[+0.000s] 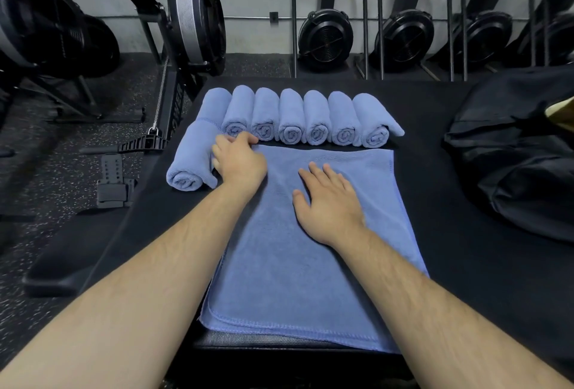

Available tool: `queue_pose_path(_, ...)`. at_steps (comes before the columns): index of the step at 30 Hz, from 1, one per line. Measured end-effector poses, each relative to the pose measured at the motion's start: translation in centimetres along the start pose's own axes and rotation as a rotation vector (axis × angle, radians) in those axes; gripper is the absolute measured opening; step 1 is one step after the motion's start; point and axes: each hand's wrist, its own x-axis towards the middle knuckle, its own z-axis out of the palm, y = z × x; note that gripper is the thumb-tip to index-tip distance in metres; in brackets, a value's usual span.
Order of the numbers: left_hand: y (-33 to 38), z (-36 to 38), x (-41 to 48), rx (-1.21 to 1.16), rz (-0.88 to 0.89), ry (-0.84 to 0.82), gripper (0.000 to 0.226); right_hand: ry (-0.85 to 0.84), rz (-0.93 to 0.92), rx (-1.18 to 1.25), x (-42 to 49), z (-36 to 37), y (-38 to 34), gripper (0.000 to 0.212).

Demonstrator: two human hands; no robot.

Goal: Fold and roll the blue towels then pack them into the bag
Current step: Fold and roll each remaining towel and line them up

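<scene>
Rowing machines with black flywheel housings (326, 39) line the grey wall at the back, above speckled rubber flooring (62, 152). Nearer is the black padded platform (450, 171), with the black fabric bag (512, 152) slumped on its right side. A flat, folded blue microfibre towel (310, 264) lies at its centre, and beyond it stands a row of 7 rolled blue towels (310, 118), with 1 longer blue roll (189, 168) at the left. The left hand (239, 162) curls its fingers at the flat towel's far left corner, apparently pinching it, while the right hand (326, 202) lies spread and relaxed, pressing the cloth. If the corner is pulled unevenly, the layers may slide apart and the roll come out skewed; the left hand could also nudge the nearest roll loose.
</scene>
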Motion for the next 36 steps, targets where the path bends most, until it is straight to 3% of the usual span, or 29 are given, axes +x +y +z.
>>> queue_pose_path(2,1.0,0.5,-1.3,0.207,0.209,0.012,0.027,-0.007,0.006,0.001,0.1,-0.1,0.0,0.058)
queue_pose_path(5,1.8,2.0,-3.6,0.202,0.381,-0.184,0.035,-0.033,0.006,-0.009,0.9,-0.5,0.4,0.058)
queue_pose_path(9,0.9,2.6,-4.4,0.411,0.352,-0.395,0.056,-0.072,0.126,-0.026,2.8,-1.7,3.9,0.058)
queue_pose_path(13,2.1,2.6,-4.9,0.501,0.323,-0.496,0.056,-0.118,0.266,-0.09,3.2,-2.3,6.3,0.063)
queue_pose_path(16,4.0,3.8,-5.2,0.517,0.363,-0.562,0.055,-0.11,0.211,-0.055,3.5,-2.3,5.2,0.059)
queue_pose_path(19,4.6,4.8,-5.4,0.526,0.397,-0.572,0.054,-0.116,0.161,-0.035,3.3,-2.0,5.5,0.058)
queue_pose_path(25,3.9,3.9,-6.1,0.563,0.347,-0.541,0.061,-0.133,0.298,-0.086,1.7,-2.3,6.4,0.063)
queue_pose_path(36,0.7,-0.9,-13.5,0.533,0.405,-0.553,0.06,-0.148,0.229,-0.102,-8.3,-1.8,3.2,0.062)
